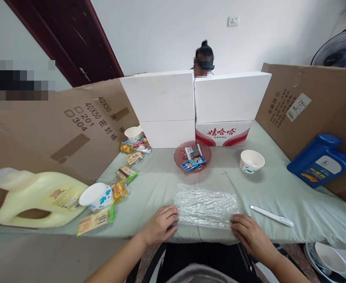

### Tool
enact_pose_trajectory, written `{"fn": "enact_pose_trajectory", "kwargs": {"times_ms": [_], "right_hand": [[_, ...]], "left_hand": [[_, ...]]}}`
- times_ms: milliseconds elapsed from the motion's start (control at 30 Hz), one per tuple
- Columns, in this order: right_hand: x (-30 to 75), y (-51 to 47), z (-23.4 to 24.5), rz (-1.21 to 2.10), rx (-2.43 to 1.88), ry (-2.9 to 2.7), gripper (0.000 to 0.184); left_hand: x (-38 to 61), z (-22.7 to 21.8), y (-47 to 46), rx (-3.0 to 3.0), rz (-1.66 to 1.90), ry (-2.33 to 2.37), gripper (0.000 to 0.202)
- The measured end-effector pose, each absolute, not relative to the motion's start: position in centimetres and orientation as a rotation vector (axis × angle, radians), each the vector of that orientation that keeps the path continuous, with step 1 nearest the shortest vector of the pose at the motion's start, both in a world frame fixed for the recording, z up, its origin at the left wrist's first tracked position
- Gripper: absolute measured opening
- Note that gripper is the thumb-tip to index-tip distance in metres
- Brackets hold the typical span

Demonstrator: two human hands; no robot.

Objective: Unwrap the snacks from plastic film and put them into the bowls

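Observation:
A crinkled sheet of clear plastic (205,206) lies flat on the cloth at the front middle of the table. My left hand (162,224) rests at its left edge, fingers stretched out over the side and thumb apart from them. At the opposite edge, the fingertips of my right hand (251,232) lie on the plastic, palm down. Right of that hand is a slim white tool (271,215), possibly a cutter. Beyond the sheet stands a pink glass plate (178,160) holding blue and silver snack packets (194,159).
Paper bowls stand at right (251,162), left (96,196) and back left (134,134), near wrapped snacks (126,173). A yellow jug (43,198) and blue bottle (320,161) flank the table. White boxes (167,98) and cardboard (314,118) wall it in; a person (204,55) sits behind.

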State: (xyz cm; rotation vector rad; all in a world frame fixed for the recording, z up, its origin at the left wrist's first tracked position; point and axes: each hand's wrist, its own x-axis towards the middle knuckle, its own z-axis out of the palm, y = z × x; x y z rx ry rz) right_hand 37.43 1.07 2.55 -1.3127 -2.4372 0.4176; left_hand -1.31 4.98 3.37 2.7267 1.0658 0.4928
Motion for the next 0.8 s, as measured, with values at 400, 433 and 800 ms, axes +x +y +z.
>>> {"fn": "enact_pose_trajectory", "kwargs": {"times_ms": [400, 433, 800], "right_hand": [[36.0, 5.6, 3.6, 0.578, -1.951, -2.08, 0.032], [35.5, 6.2, 3.6, 0.527, -2.051, -2.085, 0.031], [33.6, 7.1, 2.5, 0.265, -2.275, -2.049, 0.024]], "left_hand": [[1.6, 5.1, 8.5, 2.243, 0.326, 1.719, 0.018], [2.1, 5.0, 9.1, 2.251, 0.261, 1.793, 0.017], [3.8, 2.4, 10.0, 2.305, 0.11, 2.023, 0.021]]}}
